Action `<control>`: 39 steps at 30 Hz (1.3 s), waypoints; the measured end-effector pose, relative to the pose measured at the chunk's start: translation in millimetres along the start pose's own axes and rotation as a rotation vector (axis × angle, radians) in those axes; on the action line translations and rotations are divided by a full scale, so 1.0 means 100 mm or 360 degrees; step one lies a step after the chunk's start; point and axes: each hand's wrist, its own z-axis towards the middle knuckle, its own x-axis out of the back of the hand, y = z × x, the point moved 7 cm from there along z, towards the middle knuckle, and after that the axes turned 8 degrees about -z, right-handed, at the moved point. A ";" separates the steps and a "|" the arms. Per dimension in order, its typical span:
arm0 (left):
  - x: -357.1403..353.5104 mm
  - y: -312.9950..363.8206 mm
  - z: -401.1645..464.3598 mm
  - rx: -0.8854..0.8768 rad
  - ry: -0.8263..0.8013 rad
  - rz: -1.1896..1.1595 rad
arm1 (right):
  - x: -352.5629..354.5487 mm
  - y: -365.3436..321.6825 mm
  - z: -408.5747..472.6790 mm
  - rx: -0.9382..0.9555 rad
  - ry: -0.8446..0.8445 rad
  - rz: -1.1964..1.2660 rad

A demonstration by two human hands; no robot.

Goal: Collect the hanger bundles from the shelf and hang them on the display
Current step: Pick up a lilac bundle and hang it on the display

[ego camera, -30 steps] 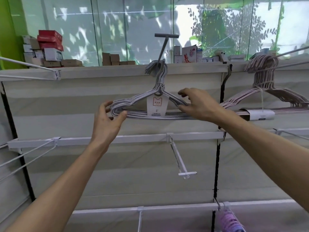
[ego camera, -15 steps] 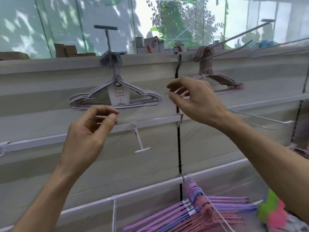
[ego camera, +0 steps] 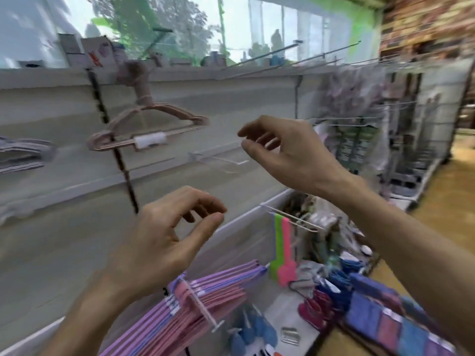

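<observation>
- Shop aisle, blurred by motion: a pale display wall (ego camera: 64, 227) fills the left of the frame, windows run along the top, and a wooden floor shows at far right.
- Both hands are bare and hold nothing: the left hand (ego camera: 164, 237), centre frame, and the right hand (ego camera: 282, 155), above it to the right, each have loosely curled fingers, and the two are well apart.
- One pinkish hanger bundle (ego camera: 144, 129) hangs on a peg at upper left; a grey bundle (ego camera: 20, 155) shows at the left edge.
- Pink and purple hangers (ego camera: 205, 299) crowd a peg at bottom centre.
- Judged by looks, each bundle is light but stiff, thin-armed and prone to swing or fan apart.
- Best grip is likely at the gathered hooks or neck, with the second hand steadying the lower bar near the white paper band (ego camera: 150, 140).
</observation>
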 end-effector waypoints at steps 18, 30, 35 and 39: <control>-3.66 0.88 1.21 -0.0281 -0.0610 -0.0770 | 2.14 2.63 -2.00 -0.0911 -0.0042 -0.0579; -5.80 0.66 1.99 -0.0277 -0.1054 -0.1076 | 2.52 4.39 -2.77 -0.1454 -0.0044 -0.0852; -6.59 0.51 2.60 -0.0310 -0.1125 -0.1137 | 2.69 5.26 -2.82 -0.1653 0.0032 -0.0939; -7.28 0.37 2.97 -0.0256 -0.1181 -0.1189 | 2.70 5.91 -2.95 -0.1808 0.0080 -0.0960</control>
